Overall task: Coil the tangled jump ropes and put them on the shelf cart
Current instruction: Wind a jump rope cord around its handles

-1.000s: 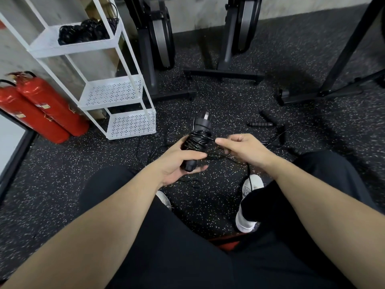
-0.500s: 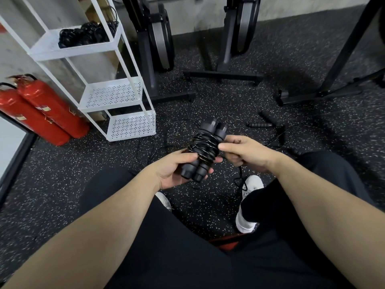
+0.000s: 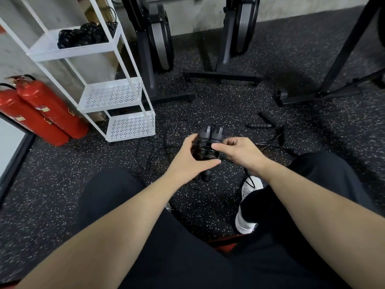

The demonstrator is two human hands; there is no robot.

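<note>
the left hand grips the coiled jump rope above the speckled floor, the right hand pinches its cord, near the white shelf cart holding coiled ropes.

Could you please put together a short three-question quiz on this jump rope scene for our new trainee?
1. True or false: the cart's middle shelf holds coiled ropes.
2. Which hand pinches the cord wound round the handles: A left, B right?
3. Fill in: beside the cart stand two red ____.

Key: 1 false, the coils lie on the top shelf; 2 B; 3 extinguishers.
</note>
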